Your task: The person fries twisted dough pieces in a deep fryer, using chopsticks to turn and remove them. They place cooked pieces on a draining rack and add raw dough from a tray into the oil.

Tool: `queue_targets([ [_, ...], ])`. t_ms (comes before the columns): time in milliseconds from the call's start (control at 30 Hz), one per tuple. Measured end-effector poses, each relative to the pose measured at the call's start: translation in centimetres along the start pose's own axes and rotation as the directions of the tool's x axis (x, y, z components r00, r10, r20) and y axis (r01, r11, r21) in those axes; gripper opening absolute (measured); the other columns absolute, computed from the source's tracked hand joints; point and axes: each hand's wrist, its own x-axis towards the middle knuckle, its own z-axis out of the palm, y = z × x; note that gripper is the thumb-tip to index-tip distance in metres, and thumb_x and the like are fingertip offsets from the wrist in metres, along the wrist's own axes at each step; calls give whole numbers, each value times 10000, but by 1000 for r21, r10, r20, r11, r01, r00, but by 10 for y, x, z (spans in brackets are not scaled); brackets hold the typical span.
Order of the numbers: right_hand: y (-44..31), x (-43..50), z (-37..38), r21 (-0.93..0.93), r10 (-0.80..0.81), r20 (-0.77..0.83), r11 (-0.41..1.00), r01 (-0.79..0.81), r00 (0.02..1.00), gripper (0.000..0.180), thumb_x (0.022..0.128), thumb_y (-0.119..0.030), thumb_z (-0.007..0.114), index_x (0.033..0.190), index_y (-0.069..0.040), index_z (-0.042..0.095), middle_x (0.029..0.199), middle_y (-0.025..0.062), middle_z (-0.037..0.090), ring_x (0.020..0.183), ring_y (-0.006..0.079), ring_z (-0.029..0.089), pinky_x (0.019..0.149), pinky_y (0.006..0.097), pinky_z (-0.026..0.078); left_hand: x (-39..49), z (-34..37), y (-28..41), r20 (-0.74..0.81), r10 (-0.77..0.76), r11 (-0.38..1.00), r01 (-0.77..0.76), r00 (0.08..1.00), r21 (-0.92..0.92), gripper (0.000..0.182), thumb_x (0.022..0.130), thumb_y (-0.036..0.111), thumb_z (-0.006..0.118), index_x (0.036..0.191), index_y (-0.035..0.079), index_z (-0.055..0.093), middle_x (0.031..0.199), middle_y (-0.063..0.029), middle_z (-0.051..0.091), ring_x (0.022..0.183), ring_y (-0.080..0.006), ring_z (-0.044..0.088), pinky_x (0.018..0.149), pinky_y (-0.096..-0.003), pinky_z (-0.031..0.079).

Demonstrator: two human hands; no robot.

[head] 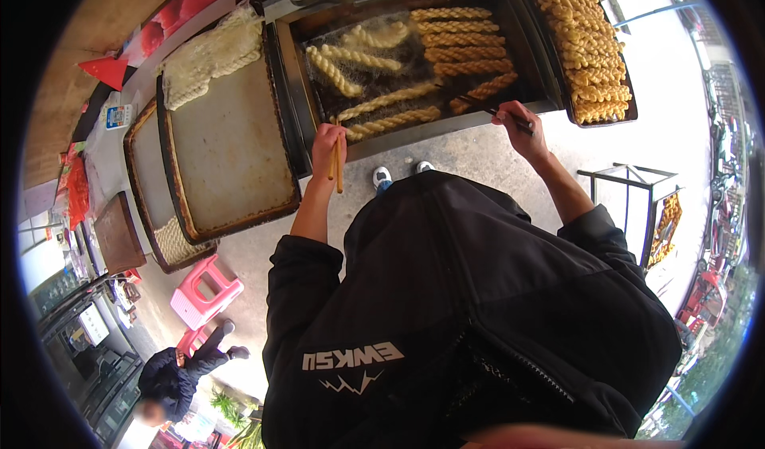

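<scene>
My left hand (pixel 329 149) is closed around a pair of light wooden chopsticks (pixel 336 165) at the near left edge of a metal fryer (pixel 382 144). My right hand (pixel 521 127) grips dark chopsticks (pixel 478 102), their tips by the fried dough twists at the fryer's right. Pale dough twists (pixel 334 72) float in bubbling oil on the left. Two longer, light golden twists (pixel 394 121) lie along the near side. Browned twists (pixel 463 39) are lined up at the back right, with an angled one (pixel 484 92) nearest my right hand.
Left of the fryer, a large tray (pixel 221 150) holds raw twists (pixel 209 60) under plastic film; another tray (pixel 140 150) lies partly beneath it. A tray of fried twists (pixel 586 48) stands right. Below are a pink stool (pixel 206 290), a metal frame (pixel 633 180) and a seated person (pixel 173 380).
</scene>
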Motion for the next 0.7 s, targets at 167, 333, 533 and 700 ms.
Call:
queue_targets([
  [167,-18,8,-7,85,74,-4,994,-73,997,98,957,-91,535,930,-2,569,781,47,635,775,122,672,680,238,510,0,1,0,-11,-2,1000,2,1000,-4,92,865,60,572,882,43,661,899,-125,583,831,-304,610,730,-350,492],
  [333,-46,41,-43,398,299,7,875,-276,954,183,986,-174,492,905,-32,573,811,62,617,668,142,648,614,254,531,23,-38,-3,-14,-210,936,197,978,-291,111,883,94,583,907,35,673,869,-108,599,776,-245,635,695,-324,507],
  [533,-56,62,0,458,396,-52,825,-330,917,283,997,-287,475,963,-15,547,884,124,622,722,227,676,659,321,560,46,-42,-16,-287,-152,987,131,946,-90,109,868,73,585,879,11,675,858,-135,630,781,-249,626,704,-345,508],
  [700,-63,70,97,803,311,78,544,-245,947,238,995,-256,487,925,-34,535,937,96,577,777,199,657,727,313,559,42,35,-24,-362,-101,993,72,927,-92,84,849,75,603,865,28,670,863,-125,600,778,-277,606,727,-357,491],
])
